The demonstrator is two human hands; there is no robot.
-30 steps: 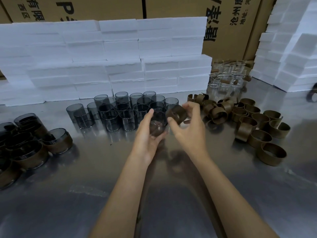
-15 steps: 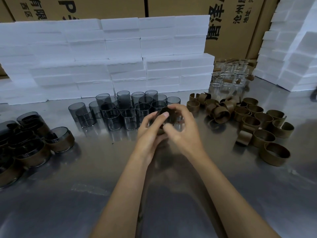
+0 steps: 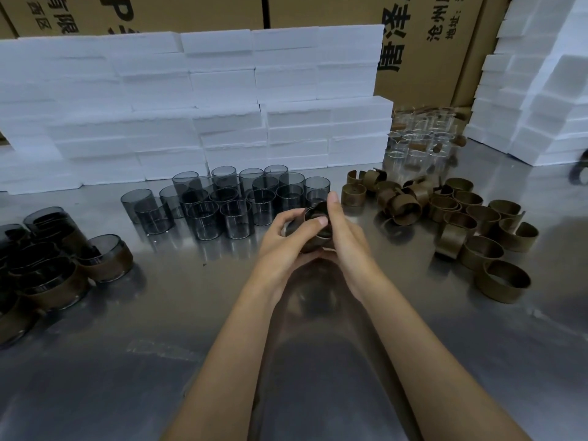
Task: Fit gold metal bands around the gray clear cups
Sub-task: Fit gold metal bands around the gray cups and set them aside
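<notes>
Both hands, left hand (image 3: pixel 288 241) and right hand (image 3: pixel 345 240), grip one small gray clear cup (image 3: pixel 315 214) and its thin gold metal band (image 3: pixel 318 238) above the shiny table (image 3: pixel 191 313); the cup looks light, slippery and breakable, so hold its sides

A packing workshop or warehouse: a steel table (image 3: pixel 413 361) carries batches of gray cups (image 3: pixel 229 202) and gold bands (image 3: pixel 461 224), with foam blocks (image 3: pixel 222 106) and printed cardboard cartons (image 3: pixel 423 43) stacked at 12 o'clock.
</notes>
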